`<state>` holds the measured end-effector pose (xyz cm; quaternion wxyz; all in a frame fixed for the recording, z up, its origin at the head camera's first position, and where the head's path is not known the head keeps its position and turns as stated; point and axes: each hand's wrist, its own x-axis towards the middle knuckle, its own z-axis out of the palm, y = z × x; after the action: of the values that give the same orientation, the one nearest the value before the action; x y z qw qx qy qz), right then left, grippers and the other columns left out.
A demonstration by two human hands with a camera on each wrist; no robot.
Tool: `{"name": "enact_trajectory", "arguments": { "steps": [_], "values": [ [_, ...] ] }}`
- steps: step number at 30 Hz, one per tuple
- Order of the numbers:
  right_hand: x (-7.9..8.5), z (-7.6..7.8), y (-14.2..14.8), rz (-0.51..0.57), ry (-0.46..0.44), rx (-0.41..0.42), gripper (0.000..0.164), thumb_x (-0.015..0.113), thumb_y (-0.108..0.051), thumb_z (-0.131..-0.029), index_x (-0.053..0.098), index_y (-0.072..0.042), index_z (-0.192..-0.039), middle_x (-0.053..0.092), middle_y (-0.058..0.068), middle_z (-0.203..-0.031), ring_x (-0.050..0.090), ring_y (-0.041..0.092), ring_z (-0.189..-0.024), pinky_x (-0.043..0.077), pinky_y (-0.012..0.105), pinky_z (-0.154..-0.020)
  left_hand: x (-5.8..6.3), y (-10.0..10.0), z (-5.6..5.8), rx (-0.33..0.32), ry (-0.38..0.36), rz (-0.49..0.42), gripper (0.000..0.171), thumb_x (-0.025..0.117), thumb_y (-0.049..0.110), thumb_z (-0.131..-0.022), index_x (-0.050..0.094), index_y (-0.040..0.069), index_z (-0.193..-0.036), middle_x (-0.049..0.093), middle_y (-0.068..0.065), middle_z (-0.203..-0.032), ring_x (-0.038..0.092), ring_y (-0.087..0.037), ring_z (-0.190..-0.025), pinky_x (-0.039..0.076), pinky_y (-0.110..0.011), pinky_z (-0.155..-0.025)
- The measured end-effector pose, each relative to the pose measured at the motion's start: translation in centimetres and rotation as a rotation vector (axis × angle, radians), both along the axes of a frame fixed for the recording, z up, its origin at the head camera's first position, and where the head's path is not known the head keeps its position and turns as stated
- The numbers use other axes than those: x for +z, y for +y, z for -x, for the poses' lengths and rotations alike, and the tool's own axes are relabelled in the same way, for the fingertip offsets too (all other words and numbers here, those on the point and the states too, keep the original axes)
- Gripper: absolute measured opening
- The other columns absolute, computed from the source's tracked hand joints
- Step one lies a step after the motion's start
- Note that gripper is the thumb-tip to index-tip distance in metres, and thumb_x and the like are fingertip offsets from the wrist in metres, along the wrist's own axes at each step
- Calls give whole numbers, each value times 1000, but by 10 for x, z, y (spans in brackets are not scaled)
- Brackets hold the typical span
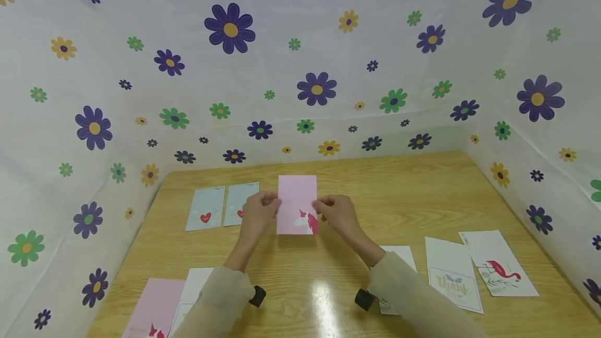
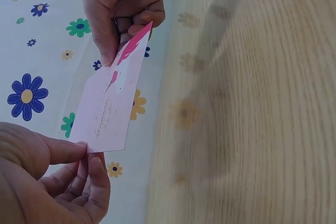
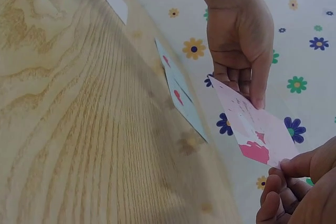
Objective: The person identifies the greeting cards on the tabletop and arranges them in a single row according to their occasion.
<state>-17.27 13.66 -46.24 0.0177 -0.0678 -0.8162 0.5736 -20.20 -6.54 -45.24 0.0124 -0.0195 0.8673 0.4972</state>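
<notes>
On the yellow-brown wooden desk, two pale-blue rectangular cards with red hearts lie near the far left corner; a white card with a red flamingo lies by the right edge. White cloth with multicoloured flowers hangs beyond the far edge.

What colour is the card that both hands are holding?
The card is pink; the head view shows it best.
</notes>
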Motion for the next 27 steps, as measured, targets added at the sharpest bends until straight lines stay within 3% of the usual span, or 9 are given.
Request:
{"name": "enact_trajectory", "arguments": {
  "steps": [7, 16, 21, 27],
  "values": [
    [-2, 12, -5, -35, -2, -2, 20, 71, -17, -98, 78, 2, -102, 72, 11, -86, 68, 31, -78, 47, 24, -58, 2, -2, 10, 4, 23, 20, 24, 68, 13, -100, 72, 1, -120, 73, -13, -103, 70, -23, -85, 59, -33, -72],
    [-1, 24, -13, -38, 32, -19, 21, 70, -16, -99, 77, 3, -104, 74, 11, -87, 68, 24, -74, 50, 23, -59, 2, -6, 27, 4, 83, 59, 21, 67, 10, -100, 73, 0, -118, 73, -14, -104, 70, -25, -87, 57, -31, -71],
    [-1, 31, -18, -40, 41, -43, 21, 70, -17, -99, 77, 3, -103, 75, 14, -90, 71, 31, -78, 53, 24, -61, 4, -9, 30, -11, 71, 57, 25, 65, 10, -101, 71, 0, -124, 72, -16, -109, 70, -27, -94, 58, -33, -74],
    [-4, 40, -24, -66, 66, -65, 21, 69, -15, -100, 76, 3, -105, 74, 13, -90, 68, 25, -74, 50, 22, -59, 2, -10, 36, -6, 56, 49, 30, 64, 6, -100, 69, 0, -129, 71, -17, -114, 68, -30, -103, 58, -35, -78]
  ]
}}
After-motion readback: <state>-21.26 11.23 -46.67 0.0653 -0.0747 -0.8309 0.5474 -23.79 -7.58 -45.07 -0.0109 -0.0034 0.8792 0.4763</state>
